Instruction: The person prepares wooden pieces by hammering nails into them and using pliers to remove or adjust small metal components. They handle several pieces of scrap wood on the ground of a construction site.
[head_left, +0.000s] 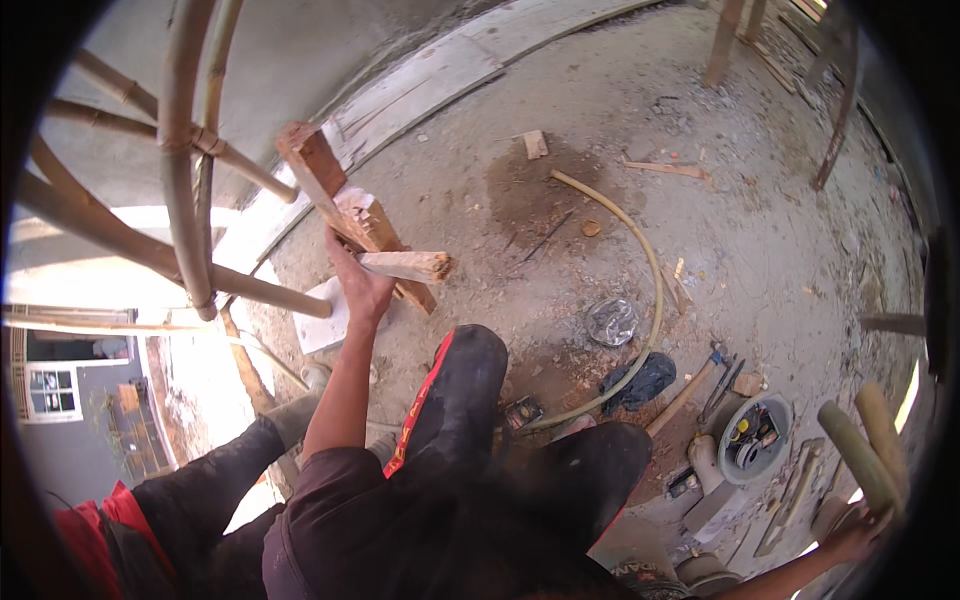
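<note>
My left hand reaches forward and is closed around several rough pieces of lumber. The longest wood piece slants up to the left, and a paler stick lies across it with its splintered end to the right. My right arm stretches far out to the lower right. There, my right hand is at the lower part of a bamboo pole, its fingers seemingly curled around it; the picture's dark rim hides part of this.
Bamboo scaffolding rises at the left. On the dirt floor lie a yellowish hose, a wooden-handled tool, pliers-like tools and a grey bucket of small items. Another person's dark-trousered leg is close at my left.
</note>
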